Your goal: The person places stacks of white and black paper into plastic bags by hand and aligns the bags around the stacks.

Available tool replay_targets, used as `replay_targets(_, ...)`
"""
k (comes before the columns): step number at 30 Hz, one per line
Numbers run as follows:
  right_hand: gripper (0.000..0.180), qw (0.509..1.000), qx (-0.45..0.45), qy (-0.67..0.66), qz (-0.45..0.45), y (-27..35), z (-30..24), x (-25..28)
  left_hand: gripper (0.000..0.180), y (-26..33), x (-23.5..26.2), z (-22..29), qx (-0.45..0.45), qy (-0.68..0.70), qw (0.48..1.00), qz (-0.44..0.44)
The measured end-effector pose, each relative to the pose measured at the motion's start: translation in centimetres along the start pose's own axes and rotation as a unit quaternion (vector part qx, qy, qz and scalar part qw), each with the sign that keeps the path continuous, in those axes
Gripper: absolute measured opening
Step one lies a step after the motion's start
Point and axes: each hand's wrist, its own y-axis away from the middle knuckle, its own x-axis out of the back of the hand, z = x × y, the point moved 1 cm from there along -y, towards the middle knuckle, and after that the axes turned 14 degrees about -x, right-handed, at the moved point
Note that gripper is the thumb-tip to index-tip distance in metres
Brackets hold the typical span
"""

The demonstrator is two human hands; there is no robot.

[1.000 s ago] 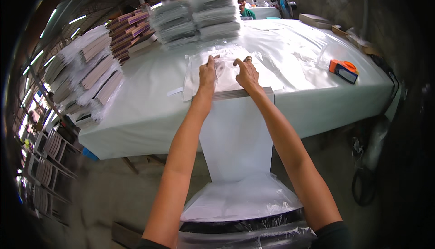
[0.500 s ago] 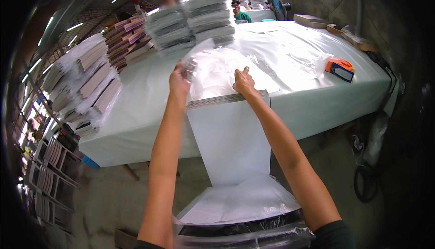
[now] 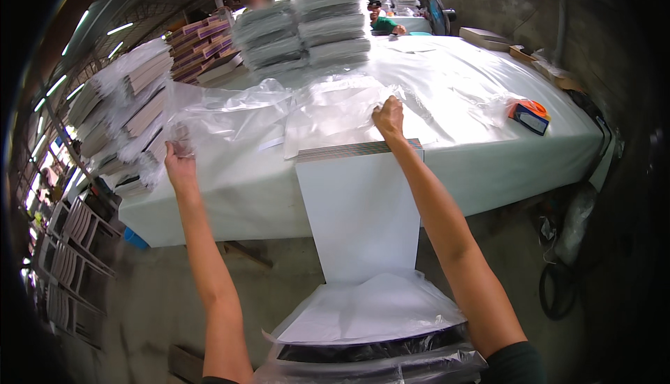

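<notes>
My left hand (image 3: 181,165) is out to the left, its fingers closed on the edge of a clear plastic bag (image 3: 241,108). The bag stretches in the air to the right, over the table's near part. My right hand (image 3: 389,119) is closed above a flat pile of clear plastic bags (image 3: 328,122); what its fingers grip, if anything, is hidden. Below it, a stack of white boards (image 3: 359,209) leans against the table's near edge, with layered edges showing at the top. Its lower end meets a plastic-covered stack (image 3: 370,314) close to my body.
A pale cloth covers the wide table (image 3: 488,153). Plastic-wrapped stacks (image 3: 300,31) stand at the back, others (image 3: 132,105) at the left. An orange and dark blue box (image 3: 530,116) lies at the right. Chairs (image 3: 77,237) line the left; a person (image 3: 385,22) sits far behind.
My left hand has swung left and down from the pile, drawing the clear bag out wide. My right hand has stayed near the pile, and its fingers are now curled in.
</notes>
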Motion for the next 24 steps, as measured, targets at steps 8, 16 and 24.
replay_targets(8,0.038,0.991,-0.015,0.133,-0.02,-0.8,1.5,-0.2,0.038,2.9,-8.6,-5.0,0.011,-0.208,0.961,0.182)
replay_targets(16,0.05,0.976,0.017,0.207,0.069,0.7,-1.6,2.3,0.04,1.6,-11.9,-14.3,0.045,-0.134,0.978,0.153)
replay_targets(24,0.054,0.937,0.224,-0.155,-0.219,4.7,-8.8,3.4,0.039,3.9,-20.5,-23.5,0.209,-0.115,0.97,0.053)
